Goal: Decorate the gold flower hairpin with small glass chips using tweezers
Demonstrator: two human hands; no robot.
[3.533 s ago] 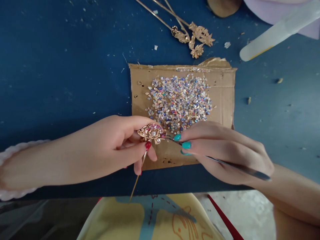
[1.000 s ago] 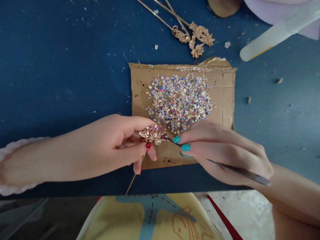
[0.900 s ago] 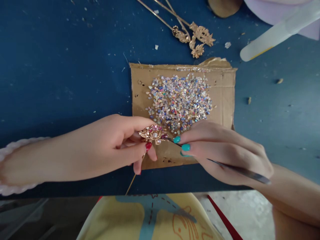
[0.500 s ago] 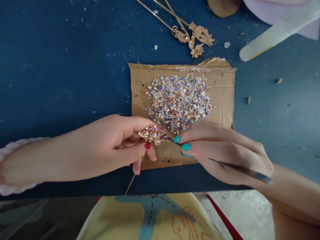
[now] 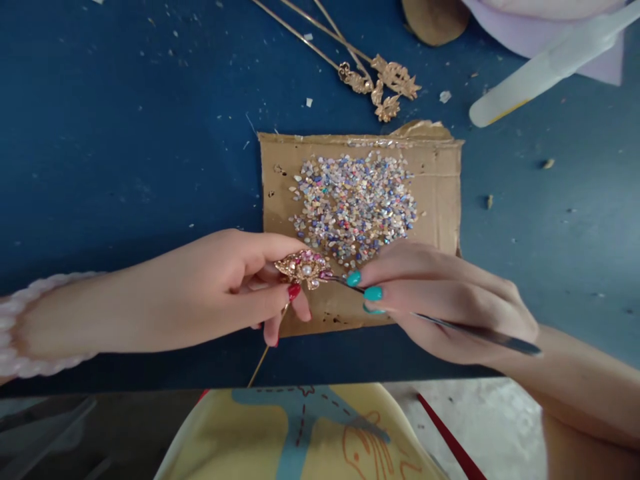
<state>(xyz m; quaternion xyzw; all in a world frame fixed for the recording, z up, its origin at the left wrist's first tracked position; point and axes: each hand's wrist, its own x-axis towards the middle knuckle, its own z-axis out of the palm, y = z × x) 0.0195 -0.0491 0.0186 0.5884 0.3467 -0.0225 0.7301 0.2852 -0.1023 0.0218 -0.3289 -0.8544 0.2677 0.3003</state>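
Observation:
Between the thumb and fingers of my left hand [image 5: 225, 290] is a gold hairpin [image 5: 305, 268], its ornate head set with a pearl and pink stones. The pin's thin stem slants down below my fingers. My right hand [image 5: 445, 300] is closed on dark tweezers [image 5: 470, 332], whose tips touch the right side of the hairpin's head at a pink stone. Under both hands lies a cardboard piece [image 5: 440, 193], bearing a spread of small multicoloured stone chips [image 5: 357, 200].
Several gold hairpins [image 5: 390, 83] lie at the back. A white translucent bottle [image 5: 530, 83] rests at the back right, beside a brown round object [image 5: 435, 20] and a lilac sheet [image 5: 600, 63]. Small scraps dot the blue table [image 5: 125, 133]; its front edge is close to me.
The view has shifted slightly, so the things at the back sit a little lower and further left. Both hands keep their hold, with the tweezer tips still at the hairpin's head.

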